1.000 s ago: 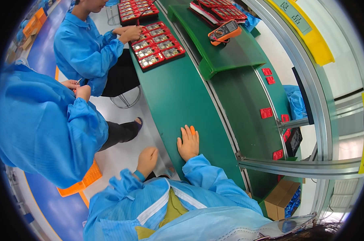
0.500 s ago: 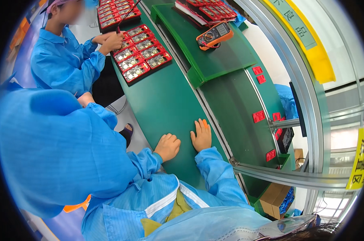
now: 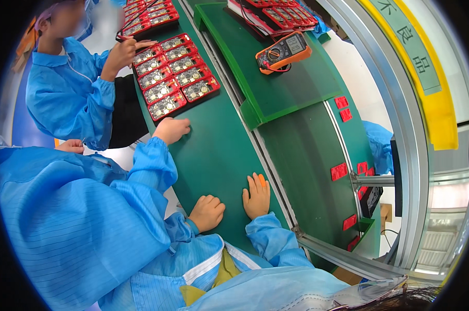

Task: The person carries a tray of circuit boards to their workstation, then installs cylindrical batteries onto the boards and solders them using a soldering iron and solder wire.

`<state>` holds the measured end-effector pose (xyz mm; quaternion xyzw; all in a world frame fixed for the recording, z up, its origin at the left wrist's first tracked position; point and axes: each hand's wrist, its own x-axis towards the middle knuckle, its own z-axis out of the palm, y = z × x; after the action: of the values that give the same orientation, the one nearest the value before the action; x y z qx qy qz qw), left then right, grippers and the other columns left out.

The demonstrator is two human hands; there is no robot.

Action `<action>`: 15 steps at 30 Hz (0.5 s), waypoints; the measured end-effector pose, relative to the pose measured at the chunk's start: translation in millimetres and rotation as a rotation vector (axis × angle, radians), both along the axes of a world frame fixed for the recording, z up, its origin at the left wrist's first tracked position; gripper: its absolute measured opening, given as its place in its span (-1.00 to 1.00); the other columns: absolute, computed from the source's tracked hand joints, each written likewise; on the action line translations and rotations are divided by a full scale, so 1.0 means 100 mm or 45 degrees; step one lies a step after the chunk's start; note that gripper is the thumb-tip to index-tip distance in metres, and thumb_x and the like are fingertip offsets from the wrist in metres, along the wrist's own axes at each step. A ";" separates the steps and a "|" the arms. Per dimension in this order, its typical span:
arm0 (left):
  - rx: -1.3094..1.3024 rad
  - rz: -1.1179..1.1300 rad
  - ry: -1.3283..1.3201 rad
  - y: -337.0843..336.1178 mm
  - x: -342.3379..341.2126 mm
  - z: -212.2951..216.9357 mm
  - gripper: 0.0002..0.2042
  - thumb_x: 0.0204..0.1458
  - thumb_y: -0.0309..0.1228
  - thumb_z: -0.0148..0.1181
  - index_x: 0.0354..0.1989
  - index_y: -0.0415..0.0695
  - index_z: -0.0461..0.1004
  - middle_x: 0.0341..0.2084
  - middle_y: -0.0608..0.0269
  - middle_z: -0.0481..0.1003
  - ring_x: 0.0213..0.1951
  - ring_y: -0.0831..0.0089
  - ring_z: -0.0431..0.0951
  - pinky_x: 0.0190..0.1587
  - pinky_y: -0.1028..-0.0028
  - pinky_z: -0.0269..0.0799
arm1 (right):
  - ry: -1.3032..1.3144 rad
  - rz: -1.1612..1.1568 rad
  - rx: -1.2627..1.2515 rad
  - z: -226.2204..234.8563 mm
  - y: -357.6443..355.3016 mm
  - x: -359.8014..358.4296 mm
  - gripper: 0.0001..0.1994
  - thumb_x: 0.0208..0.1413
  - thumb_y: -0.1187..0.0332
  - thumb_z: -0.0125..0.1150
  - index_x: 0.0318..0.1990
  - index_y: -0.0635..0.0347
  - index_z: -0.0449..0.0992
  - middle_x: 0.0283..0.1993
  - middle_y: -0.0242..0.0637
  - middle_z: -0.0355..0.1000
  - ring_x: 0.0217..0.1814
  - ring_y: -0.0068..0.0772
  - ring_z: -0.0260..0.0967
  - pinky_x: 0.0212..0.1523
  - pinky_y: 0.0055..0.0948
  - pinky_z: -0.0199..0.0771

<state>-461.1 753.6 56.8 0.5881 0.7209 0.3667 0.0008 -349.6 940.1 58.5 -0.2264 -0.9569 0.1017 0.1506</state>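
My left hand [image 3: 207, 213] rests on the green tabletop [image 3: 221, 155], its fingers curled into a loose fist with nothing seen in it. To its right, my right hand [image 3: 257, 196] lies flat on the same surface, fingers stretched out and an orange cover on one fingertip. Neither hand touches any part. Farther up the table stands a block of red-framed circuit boards [image 3: 178, 78] in rows. A co-worker's hand [image 3: 172, 130] reaches over the table just below that block. Another person's hand [image 3: 121, 54] holds a thin dark tool by the boards' far-left edge.
On the green raised shelf [image 3: 307, 85] sits an orange multimeter [image 3: 282, 52], with more red-framed boards [image 3: 286, 15] behind. Small red pieces [image 3: 339, 171] lie along the right side. A metal frame post [image 3: 408, 135] and yellow sign holder [image 3: 442, 122] stand at right.
The co-worker beside me has stretched an arm over the table toward the boards. The far person's hand has lifted leftward off the boards. My hands keep their poses; the view has shifted slightly.
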 end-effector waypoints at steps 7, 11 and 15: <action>-0.079 0.035 -0.049 -0.10 0.08 -0.02 -0.92 -0.19 -0.47 0.21 -0.50 -0.10 0.43 -0.51 0.24 0.35 -0.36 0.26 0.38 -0.31 0.30 0.26 | -0.004 0.050 -0.064 -0.02 -0.06 0.01 -0.55 0.08 0.32 0.12 0.16 0.17 0.36 0.27 -0.11 0.24 0.34 0.02 0.12 0.36 0.03 -0.03; -0.057 0.064 0.000 -0.04 -0.03 0.10 -0.92 -0.17 -0.44 0.19 -0.50 -0.06 0.41 -0.52 0.26 0.32 -0.36 0.27 0.37 -0.30 0.30 0.26 | -0.008 0.077 -0.027 0.03 0.00 -0.11 -0.55 0.06 0.30 0.13 0.15 0.16 0.38 0.27 -0.14 0.25 0.32 -0.01 0.15 0.34 0.05 -0.01; -0.069 0.006 -0.014 0.04 -0.02 0.06 -0.92 -0.14 -0.43 0.19 -0.49 -0.05 0.41 -0.51 0.27 0.31 -0.35 0.30 0.35 -0.29 0.32 0.25 | -0.011 0.027 0.013 0.11 0.06 -0.05 -0.56 0.07 0.31 0.11 0.14 0.18 0.38 0.27 -0.12 0.25 0.34 0.01 0.13 0.35 0.06 -0.02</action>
<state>-463.6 757.7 62.8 0.5840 0.7319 0.3504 0.0198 -355.0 945.9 69.8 -0.2158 -0.9604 0.0973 0.1467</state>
